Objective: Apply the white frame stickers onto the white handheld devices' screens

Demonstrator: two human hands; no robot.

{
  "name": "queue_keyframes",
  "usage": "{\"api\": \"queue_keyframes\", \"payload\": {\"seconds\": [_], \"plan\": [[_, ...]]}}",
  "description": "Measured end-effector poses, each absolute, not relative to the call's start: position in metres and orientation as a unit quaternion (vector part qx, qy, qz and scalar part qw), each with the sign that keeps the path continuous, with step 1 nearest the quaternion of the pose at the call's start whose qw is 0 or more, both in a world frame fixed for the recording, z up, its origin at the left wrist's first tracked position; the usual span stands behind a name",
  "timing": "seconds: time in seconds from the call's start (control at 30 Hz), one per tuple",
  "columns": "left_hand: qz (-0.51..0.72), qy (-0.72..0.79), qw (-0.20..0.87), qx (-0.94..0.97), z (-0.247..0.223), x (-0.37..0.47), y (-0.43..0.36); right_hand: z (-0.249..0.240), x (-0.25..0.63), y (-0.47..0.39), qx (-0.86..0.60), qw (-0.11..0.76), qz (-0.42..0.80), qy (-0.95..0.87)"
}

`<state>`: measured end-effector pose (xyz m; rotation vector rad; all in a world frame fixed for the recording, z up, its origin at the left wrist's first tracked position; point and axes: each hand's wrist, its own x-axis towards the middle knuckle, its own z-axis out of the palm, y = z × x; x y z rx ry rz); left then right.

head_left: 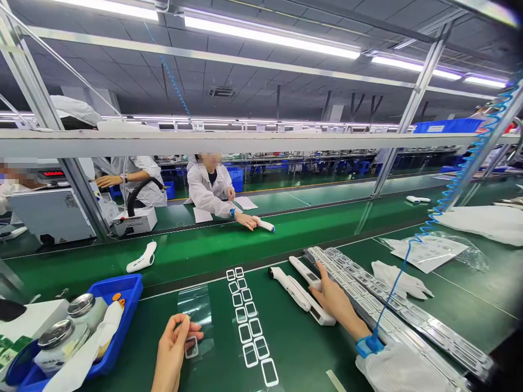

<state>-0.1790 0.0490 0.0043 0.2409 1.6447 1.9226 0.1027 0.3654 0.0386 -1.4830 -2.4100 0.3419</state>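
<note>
My left hand (174, 348) is closed in a pinch on a small clear panel with a white frame (192, 347), over a sheet of clear film (195, 305) on the green bench. My right hand (333, 299) has its thumb and forefinger on either side of the near end of a white handheld device (304, 271); its other fingers are hidden. Left of that hand lies another white device (290, 288), with a further white piece (321, 313) against its near end. Between my hands, white rectangular frames (244, 332) form two columns on the bench.
Long trays of frames (368, 294) lie at right, beside a white glove (400, 279) and papers in plastic (433, 251). A blue bin (118, 332) holds jars at left. On the green belt (212, 245), a co-worker's hand (246, 220) touches a white device. A blue coiled cord (449, 188) runs to my right wrist.
</note>
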Motion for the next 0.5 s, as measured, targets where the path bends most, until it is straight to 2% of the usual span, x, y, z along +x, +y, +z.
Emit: {"api": "queue_keyframes", "payload": {"seconds": [0.23,0.5], "plan": [[0.715,0.634,0.282,0.088,0.008,-0.177,0.050,0.061,0.095,0.388,-0.470,0.230,0.147,-0.839],[0.756,0.607,0.240,0.049,0.009,-0.167,0.059,0.066,-0.036,0.461,-0.465,0.214,0.169,-0.842]]}}
